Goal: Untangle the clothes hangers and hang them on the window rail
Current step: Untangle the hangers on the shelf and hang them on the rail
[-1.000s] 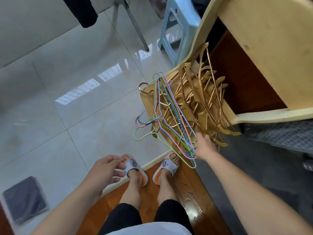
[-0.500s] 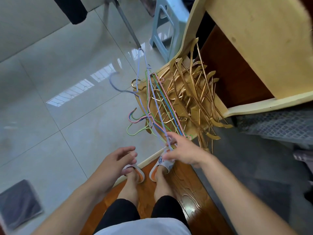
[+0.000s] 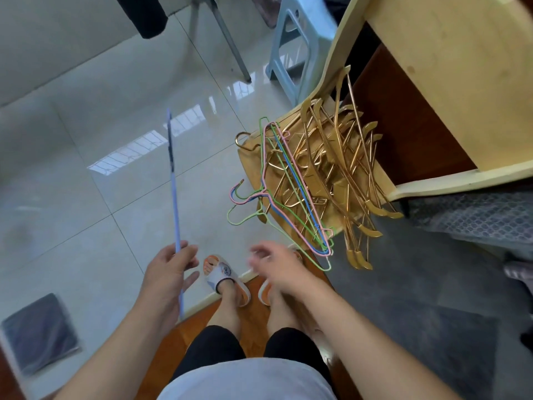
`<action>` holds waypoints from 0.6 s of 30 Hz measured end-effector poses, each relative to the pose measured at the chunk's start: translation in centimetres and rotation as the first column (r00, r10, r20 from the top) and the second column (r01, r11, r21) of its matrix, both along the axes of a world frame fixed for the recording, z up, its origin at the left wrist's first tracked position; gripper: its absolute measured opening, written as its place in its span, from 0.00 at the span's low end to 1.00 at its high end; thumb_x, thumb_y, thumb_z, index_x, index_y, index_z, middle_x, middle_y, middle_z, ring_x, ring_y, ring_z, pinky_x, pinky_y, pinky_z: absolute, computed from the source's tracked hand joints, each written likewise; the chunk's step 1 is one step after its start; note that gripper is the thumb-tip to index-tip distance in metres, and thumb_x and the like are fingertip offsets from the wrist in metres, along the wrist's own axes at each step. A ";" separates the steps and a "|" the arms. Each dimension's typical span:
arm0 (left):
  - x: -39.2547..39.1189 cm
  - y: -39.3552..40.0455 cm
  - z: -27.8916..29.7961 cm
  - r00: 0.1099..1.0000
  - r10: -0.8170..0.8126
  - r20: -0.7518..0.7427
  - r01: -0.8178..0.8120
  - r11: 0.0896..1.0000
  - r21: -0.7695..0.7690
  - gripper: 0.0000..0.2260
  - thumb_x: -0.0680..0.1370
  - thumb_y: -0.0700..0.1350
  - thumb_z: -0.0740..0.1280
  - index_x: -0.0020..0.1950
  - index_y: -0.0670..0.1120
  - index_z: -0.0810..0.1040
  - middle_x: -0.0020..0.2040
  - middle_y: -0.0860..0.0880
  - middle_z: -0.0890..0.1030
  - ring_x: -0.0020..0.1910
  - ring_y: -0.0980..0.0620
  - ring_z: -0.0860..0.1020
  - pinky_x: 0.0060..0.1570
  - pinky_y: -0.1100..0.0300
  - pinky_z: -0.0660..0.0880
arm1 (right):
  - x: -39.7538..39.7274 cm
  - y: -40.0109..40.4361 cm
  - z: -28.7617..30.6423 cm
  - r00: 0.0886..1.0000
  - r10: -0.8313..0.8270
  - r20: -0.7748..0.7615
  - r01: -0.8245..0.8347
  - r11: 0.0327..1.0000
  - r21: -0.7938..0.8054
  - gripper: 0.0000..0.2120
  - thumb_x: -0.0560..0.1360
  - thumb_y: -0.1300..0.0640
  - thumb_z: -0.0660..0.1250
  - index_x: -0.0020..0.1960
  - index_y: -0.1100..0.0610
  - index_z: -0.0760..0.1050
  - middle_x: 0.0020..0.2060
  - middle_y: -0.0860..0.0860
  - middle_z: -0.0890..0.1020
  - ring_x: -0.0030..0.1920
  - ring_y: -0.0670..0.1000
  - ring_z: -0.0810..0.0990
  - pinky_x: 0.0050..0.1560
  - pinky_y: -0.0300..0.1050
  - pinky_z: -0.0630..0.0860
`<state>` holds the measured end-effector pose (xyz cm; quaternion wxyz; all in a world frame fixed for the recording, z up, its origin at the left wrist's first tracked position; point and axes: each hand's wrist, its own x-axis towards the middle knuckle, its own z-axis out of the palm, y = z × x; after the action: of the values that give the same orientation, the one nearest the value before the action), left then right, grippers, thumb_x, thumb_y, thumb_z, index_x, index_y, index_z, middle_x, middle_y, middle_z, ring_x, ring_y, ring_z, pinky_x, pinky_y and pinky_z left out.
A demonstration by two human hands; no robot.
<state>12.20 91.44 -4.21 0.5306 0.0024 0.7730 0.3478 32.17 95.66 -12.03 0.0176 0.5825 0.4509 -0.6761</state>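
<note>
Gripping a thin pale-blue wire hanger (image 3: 174,180) at lower left, the left hand (image 3: 167,280) is closed around it; the right hand (image 3: 278,267), blurred, appears loosely open. Remaining pastel wire hangers (image 3: 291,186) could be dragged off the wooden chair seat (image 3: 248,160) if snagged.

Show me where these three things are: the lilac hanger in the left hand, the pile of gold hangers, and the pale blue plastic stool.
lilac hanger (image 3: 174,194): head view, on its thin bar above the left hand.
gold hangers (image 3: 343,163): head view, middle of the pile.
plastic stool (image 3: 313,39): head view, on its right leg.
</note>
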 end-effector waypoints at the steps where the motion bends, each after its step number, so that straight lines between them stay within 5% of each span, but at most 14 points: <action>1: -0.6 -0.6 -0.2 1.000 0.017 -0.020 -0.017 1.000 -0.007 0.12 0.81 0.42 0.69 0.64 0.43 0.76 0.44 0.46 0.77 0.46 0.50 0.78 0.58 0.48 0.79 | 1.6 0.9 -1.4 0.978 -0.044 0.203 0.020 0.993 0.120 0.15 0.78 0.53 0.68 0.64 0.52 0.77 0.58 0.50 0.80 0.59 0.53 0.80 0.60 0.51 0.77; 3: -1.6 -1.7 -0.5 0.997 0.071 -0.007 -0.071 0.997 -0.016 0.11 0.81 0.43 0.69 0.62 0.44 0.76 0.42 0.46 0.77 0.46 0.49 0.78 0.56 0.46 0.79 | 5.1 2.2 -3.4 0.869 -0.101 0.484 -0.035 0.964 0.264 0.17 0.78 0.53 0.68 0.66 0.53 0.74 0.60 0.52 0.76 0.63 0.55 0.75 0.60 0.50 0.75; 6: -2.7 -2.8 -0.8 0.991 0.136 0.012 -0.135 0.989 -0.054 0.03 0.81 0.43 0.68 0.53 0.45 0.77 0.39 0.47 0.76 0.46 0.48 0.77 0.57 0.46 0.79 | 8.1 3.1 -5.6 0.753 0.058 0.655 -0.215 0.963 0.162 0.35 0.75 0.46 0.72 0.76 0.56 0.63 0.69 0.56 0.69 0.70 0.59 0.67 0.67 0.54 0.70; 10: -3.6 -3.7 -1.3 0.985 0.172 0.006 -0.172 0.983 -0.071 0.05 0.81 0.44 0.69 0.48 0.45 0.75 0.37 0.48 0.76 0.46 0.48 0.77 0.59 0.46 0.79 | 8.8 2.9 -8.5 0.679 0.202 0.706 -0.320 0.947 0.037 0.48 0.71 0.40 0.75 0.80 0.55 0.54 0.73 0.58 0.62 0.73 0.60 0.62 0.70 0.56 0.67; 18: -4.0 -4.2 -1.1 0.991 0.132 -0.006 -0.132 0.990 -0.053 0.05 0.80 0.45 0.71 0.50 0.45 0.77 0.41 0.46 0.78 0.48 0.47 0.79 0.55 0.48 0.80 | 9.0 3.6 -10.4 0.641 0.152 0.752 -0.295 0.954 0.059 0.45 0.69 0.42 0.76 0.77 0.54 0.58 0.72 0.57 0.61 0.71 0.60 0.67 0.67 0.56 0.73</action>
<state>8.23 87.23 -5.35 0.5053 -0.0626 0.7811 0.3615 41.16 99.30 -22.47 0.2309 0.7447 0.5311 -0.3317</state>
